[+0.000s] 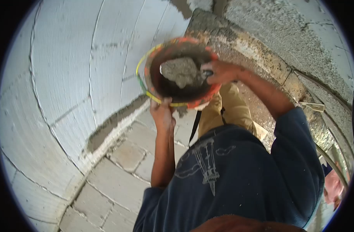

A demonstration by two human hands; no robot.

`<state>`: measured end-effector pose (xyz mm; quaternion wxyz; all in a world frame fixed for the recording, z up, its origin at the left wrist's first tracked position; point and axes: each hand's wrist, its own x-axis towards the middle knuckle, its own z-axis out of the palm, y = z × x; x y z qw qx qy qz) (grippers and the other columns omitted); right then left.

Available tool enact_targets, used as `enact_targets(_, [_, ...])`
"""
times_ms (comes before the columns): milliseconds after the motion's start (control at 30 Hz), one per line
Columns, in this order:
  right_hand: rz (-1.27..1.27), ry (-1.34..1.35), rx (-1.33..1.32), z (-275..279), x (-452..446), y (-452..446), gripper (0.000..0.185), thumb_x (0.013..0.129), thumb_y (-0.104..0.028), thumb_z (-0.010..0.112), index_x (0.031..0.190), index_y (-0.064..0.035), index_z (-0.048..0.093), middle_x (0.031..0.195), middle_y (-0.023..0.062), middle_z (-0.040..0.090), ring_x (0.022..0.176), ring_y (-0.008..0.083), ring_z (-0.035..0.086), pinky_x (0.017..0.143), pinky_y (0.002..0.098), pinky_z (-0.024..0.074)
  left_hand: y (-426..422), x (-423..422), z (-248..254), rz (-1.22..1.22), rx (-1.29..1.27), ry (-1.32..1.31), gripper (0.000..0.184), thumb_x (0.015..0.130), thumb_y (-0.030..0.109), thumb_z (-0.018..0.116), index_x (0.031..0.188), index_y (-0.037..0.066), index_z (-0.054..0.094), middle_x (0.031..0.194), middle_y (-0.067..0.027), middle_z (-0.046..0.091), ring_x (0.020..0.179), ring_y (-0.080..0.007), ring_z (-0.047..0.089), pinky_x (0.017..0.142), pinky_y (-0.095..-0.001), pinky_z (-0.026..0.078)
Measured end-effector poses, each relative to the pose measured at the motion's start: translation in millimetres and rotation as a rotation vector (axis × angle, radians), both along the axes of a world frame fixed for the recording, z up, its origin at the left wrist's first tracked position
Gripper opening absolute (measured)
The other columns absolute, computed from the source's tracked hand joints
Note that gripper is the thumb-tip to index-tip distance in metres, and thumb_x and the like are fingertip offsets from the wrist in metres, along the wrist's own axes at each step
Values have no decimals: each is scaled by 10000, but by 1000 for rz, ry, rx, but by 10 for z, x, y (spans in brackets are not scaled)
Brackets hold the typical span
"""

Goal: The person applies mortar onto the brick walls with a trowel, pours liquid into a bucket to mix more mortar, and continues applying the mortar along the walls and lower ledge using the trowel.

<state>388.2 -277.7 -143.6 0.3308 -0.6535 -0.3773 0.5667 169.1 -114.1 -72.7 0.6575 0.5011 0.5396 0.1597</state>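
Observation:
An orange-red bucket [195, 103] with a mortar-smeared inside is tilted so that its mouth faces me. Its yellow and green rim or handle runs round the left side. My left hand [162, 113] is closed on the bucket's near lower edge. At the bucket's right side my right hand [224, 72] is closed round the dark handle of a trowel [208, 72], which reaches into the mouth. A lump of wet grey mortar [180, 71] sits over the trowel's blade and hides most of it.
On the left rises a white block wall [64, 50] with mortar joints and a wet mortar strip [111, 127] low down. Pale blocks [115, 181] lie below it. A rough concrete ledge [258, 46] runs along the right, with a hose or cable [324, 89] beside it.

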Motion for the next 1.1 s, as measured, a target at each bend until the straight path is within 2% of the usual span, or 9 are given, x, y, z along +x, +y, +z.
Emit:
enact_targets(133, [-410, 827, 33, -392, -127, -366, 502, 796, -207, 691, 1272, -75, 599, 978, 98, 679, 778, 182, 691, 640, 315, 544, 23, -197, -222, 33, -89, 85, 408, 808, -88, 571, 1190, 55, 574, 1025, -50, 636, 786, -164, 678, 639, -268, 622])
enact_targets(233, [-826, 1037, 135, -363, -133, -670, 496, 891, -87, 639, 1365, -47, 496, 966, 85, 644, 734, 144, 674, 582, 261, 557, 47, -409, -403, 46, -136, 188, 400, 819, -89, 557, 1197, 42, 561, 1066, -73, 646, 878, -218, 700, 748, -344, 646])
enact_targets(400, [-1399, 761, 482, -840, -57, -1349, 510, 909, -107, 671, 1390, -100, 502, 934, 86, 683, 644, 141, 661, 543, 254, 561, -53, -678, -579, 164, -178, 233, 423, 819, -88, 557, 1224, 33, 538, 1100, -120, 640, 930, -271, 701, 766, -409, 650])
enact_targets(600, [-1824, -430, -62, -1265, 192, -1176, 409, 916, -147, 661, 1292, -36, 545, 792, 55, 613, 637, 115, 595, 549, 272, 494, -179, -1106, -793, 227, -187, 316, 496, 789, -86, 556, 1268, 35, 514, 1124, -141, 632, 971, -298, 695, 784, -446, 646])
enact_targets(667, [-2102, -438, 45, -2017, 260, -563, 267, 913, -92, 650, 1172, -67, 592, 735, 10, 579, 531, 96, 516, 444, 266, 424, -227, -1211, -875, 247, -197, 322, 510, 783, -85, 555, 1276, 35, 513, 1122, -140, 633, 965, -300, 695, 779, -445, 647])
enact_targets(733, [-2102, -593, -318, -2845, 444, 590, 136, 946, -167, 614, 891, -47, 642, 662, 7, 560, 506, 112, 507, 425, 283, 413, -295, -1244, -928, 265, -217, 301, 514, 783, -83, 551, 1281, 36, 514, 1122, -140, 634, 956, -303, 697, 776, -445, 649])
enact_targets(833, [-1334, -225, 375, -1730, 687, 2222, 160, 895, -148, 634, 958, -3, 657, 737, 126, 670, 570, 212, 583, 576, 372, 521, -312, -1290, -1074, 291, -164, 367, 501, 787, -81, 544, 1275, 28, 519, 1137, -142, 627, 949, -312, 699, 765, -457, 656])
enact_targets(900, [-1295, -125, 751, -96, 560, 2222, 375, 824, -131, 669, 1186, -64, 603, 791, 190, 664, 619, 230, 605, 604, 364, 520, -307, -1207, -1015, 310, -173, 337, 486, 785, -95, 549, 1254, 27, 541, 1097, -127, 638, 907, -279, 704, 748, -430, 661])
enact_targets(1100, [-574, -249, 260, -243, 288, 967, 489, 836, -249, 703, 1301, -142, 598, 923, 153, 687, 847, 323, 696, 780, 435, 545, -187, -677, -943, 198, -175, 200, 500, 810, -78, 544, 1299, 22, 520, 1152, -127, 609, 942, -268, 687, 740, -412, 650])
